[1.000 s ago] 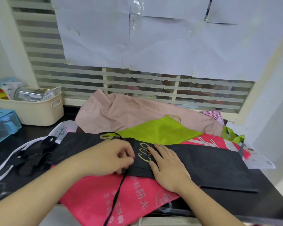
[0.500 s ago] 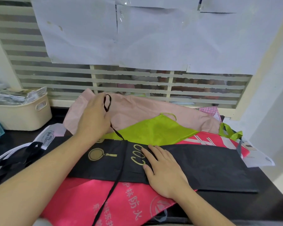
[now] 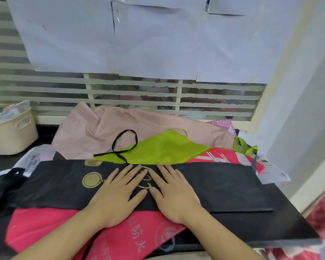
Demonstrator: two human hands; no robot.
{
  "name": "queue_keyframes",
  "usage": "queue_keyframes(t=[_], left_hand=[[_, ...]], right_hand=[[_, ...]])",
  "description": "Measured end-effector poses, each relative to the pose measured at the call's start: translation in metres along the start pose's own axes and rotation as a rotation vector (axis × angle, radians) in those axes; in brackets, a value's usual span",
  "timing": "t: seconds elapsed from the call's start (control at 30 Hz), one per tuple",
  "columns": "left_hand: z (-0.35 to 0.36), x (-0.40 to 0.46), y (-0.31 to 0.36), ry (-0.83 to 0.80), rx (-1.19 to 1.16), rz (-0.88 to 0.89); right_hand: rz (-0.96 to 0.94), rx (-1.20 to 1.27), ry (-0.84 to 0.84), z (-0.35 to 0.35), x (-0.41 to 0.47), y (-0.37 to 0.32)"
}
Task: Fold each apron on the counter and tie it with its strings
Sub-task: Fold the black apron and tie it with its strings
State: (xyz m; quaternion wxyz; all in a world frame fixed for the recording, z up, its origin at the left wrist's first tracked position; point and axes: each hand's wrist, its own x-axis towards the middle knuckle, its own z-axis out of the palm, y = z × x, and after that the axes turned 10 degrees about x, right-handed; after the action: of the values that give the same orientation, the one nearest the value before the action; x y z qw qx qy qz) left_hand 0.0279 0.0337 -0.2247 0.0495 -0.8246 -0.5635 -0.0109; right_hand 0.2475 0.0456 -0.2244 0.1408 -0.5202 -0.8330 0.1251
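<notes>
Behind the dark tabletop [image 3: 281, 229] a slatted window [image 3: 120, 91] is seen, its upper part covered with white paper sheets [image 3: 158, 38]. Across the middle of the tabletop a black apron [image 3: 214, 184] is laid, folded into a long band and printed with gold kitchen motifs. It is pressed flat by both hands side by side: the left hand [image 3: 118, 192] and the right hand [image 3: 174, 194] are spread palm down, fingers [image 3: 133, 170] straight and slightly fanned, with nothing gripped. From the band's far edge a black string [image 3: 120, 145] is looped over the cloths behind it. Under the black apron a pink apron [image 3: 51, 226] with white characters is spread toward the near edge. Behind, a lime green apron [image 3: 163, 149] is laid over a crumpled pale pink cloth [image 3: 94, 132], and a second pink printed cloth [image 3: 225, 156] is seen at the right. A cream plastic basket [image 3: 13, 136] holding packets is set at the far left, beside the window sill.
</notes>
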Motion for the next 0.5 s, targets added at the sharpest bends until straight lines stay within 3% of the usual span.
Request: queue_keyframes(t=[0.33,0.4,0.5], left_hand=[[-0.007,-0.022,-0.036,-0.051,-0.106,0.104],[-0.006,-0.021,-0.035,-0.037,-0.166,0.120],[-0.010,-0.023,-0.032,0.063,-0.419,0.081]], right_hand=[[0.314,-0.073,-0.002,-0.070,-0.069,0.135],[0.456,-0.047,0.074,-0.081,-0.087,0.157],[0.655,-0.086,0.330,-0.087,-0.108,0.172]])
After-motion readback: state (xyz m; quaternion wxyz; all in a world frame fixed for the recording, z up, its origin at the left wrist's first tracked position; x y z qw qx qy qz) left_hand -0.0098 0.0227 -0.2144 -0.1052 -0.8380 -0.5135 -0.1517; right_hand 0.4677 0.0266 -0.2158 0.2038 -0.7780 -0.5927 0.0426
